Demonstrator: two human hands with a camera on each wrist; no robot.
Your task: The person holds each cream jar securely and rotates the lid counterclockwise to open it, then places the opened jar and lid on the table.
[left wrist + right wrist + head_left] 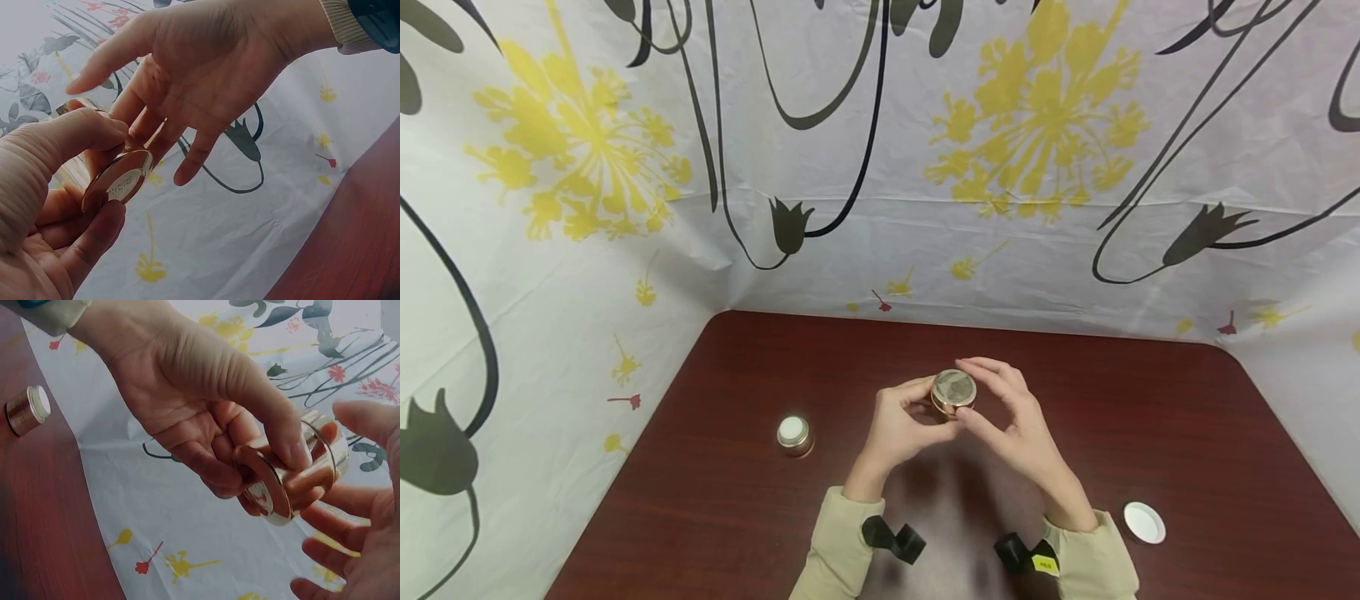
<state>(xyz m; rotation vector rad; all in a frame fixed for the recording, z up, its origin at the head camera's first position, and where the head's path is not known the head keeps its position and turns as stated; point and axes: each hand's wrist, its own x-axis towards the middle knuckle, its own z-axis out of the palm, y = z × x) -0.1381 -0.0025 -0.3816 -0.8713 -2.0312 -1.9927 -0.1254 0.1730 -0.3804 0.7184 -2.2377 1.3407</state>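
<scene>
Gold jar (954,388): judged rigid, slippery.
Best gripped round sides; pinched by left hand (901,423), with right hand (1015,421) spread alongside.

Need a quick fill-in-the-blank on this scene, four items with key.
1. The gold-coloured jar is held in the person's ____ grip.
2. In the head view, the small white-topped container stands on the table to the ____ of that jar.
3. The white disc lies beside the ____ sleeve.
4. The large starburst flowers on the cloth are ____.

Missing words: left; left; right; yellow.
</scene>
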